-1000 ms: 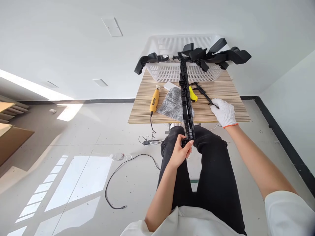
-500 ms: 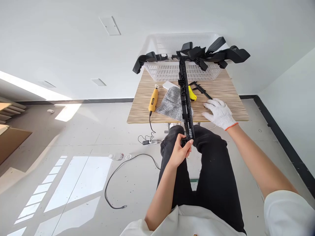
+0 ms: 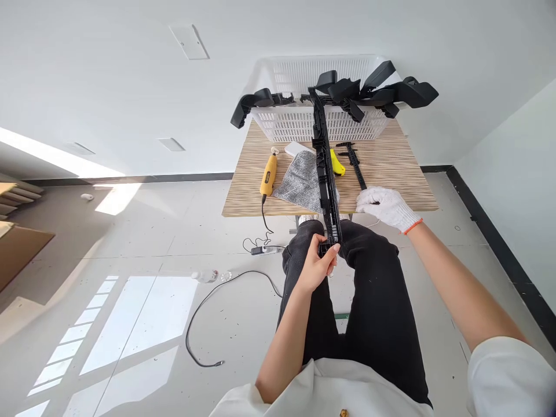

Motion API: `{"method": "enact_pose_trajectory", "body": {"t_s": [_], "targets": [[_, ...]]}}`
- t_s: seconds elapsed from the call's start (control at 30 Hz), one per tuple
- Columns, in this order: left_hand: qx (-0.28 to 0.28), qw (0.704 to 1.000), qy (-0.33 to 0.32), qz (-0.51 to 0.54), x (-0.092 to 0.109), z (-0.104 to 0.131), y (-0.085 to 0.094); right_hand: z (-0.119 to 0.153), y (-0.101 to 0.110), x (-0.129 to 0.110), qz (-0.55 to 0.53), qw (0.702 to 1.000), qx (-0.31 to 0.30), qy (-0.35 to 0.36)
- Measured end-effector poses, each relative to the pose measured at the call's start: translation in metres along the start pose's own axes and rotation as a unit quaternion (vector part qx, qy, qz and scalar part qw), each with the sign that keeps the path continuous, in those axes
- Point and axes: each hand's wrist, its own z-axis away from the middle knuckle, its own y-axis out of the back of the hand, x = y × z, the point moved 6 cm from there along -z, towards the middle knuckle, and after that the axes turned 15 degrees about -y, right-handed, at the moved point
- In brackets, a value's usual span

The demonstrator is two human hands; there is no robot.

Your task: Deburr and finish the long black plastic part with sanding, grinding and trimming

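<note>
Left hand, bare, head view: closed on the near end of one long black part, which I hold pointing toward the white basket. Right hand, gloved: fingers curled round the near end of a black caliper. Grey cloth: partly hidden by the long black part. Yellow object: between that and the caliper. Yellow rotary tool, corded: left of the cloth. Black parts: jutting over the basket rim. Striped table: beneath.
</note>
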Motion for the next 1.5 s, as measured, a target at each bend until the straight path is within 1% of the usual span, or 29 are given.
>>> {"method": "enact_pose_trajectory", "body": {"t_s": [0.17, 0.27, 0.33, 0.5, 0.67, 0.73, 0.9, 1.1, 1.2, 1.27, 1.37, 1.43, 1.5], "targets": [[0.003, 1.0, 0.001, -0.003, 0.0, 0.0, 0.0, -0.001, 0.005, -0.001, 0.017, 0.999, 0.039, -0.02], [0.002, 1.0, -0.001, -0.001, 0.0, 0.0, 0.0, 0.001, 0.009, 0.004, -0.032, 0.996, 0.074, -0.041], [0.003, 1.0, 0.0, 0.003, -0.001, 0.0, 0.0, 0.002, 0.009, 0.008, -0.038, 0.995, 0.084, -0.045], [0.004, 1.0, 0.003, 0.007, -0.001, 0.0, 0.001, 0.003, -0.002, 0.011, 0.063, 0.996, 0.057, 0.001], [0.003, 1.0, 0.002, 0.009, 0.001, 0.0, 0.0, 0.012, -0.008, 0.01, 0.1, 0.991, 0.051, 0.069], [0.001, 1.0, 0.0, 0.009, 0.002, 0.0, 0.0, 0.017, -0.009, 0.008, 0.102, 0.99, 0.057, 0.076], [-0.001, 1.0, -0.004, 0.006, 0.0, 0.0, 0.0, 0.023, -0.006, 0.001, 0.077, 0.994, 0.075, 0.028], [-0.005, 1.0, -0.012, 0.005, 0.0, 0.0, 0.0, 0.023, -0.001, -0.007, 0.045, 0.997, 0.05, -0.026], [-0.006, 1.0, -0.01, 0.001, 0.0, 0.001, -0.001, 0.026, 0.0, -0.014, 0.007, 0.997, 0.047, -0.054], [-0.006, 1.0, -0.005, -0.002, 0.0, 0.001, -0.001, 0.028, -0.004, -0.02, -0.019, 0.996, 0.051, -0.071], [-0.01, 1.0, 0.005, -0.007, -0.001, 0.001, -0.001, 0.024, -0.017, -0.035, 0.003, 0.995, 0.068, -0.069], [-0.019, 1.0, 0.012, -0.007, -0.001, 0.001, -0.002, 0.017, -0.026, -0.046, 0.021, 0.994, 0.085, -0.061], [-0.03, 0.999, 0.02, 0.001, -0.002, 0.0, -0.004, 0.005, -0.03, -0.053, 0.001, 0.99, 0.121, -0.075]]}}
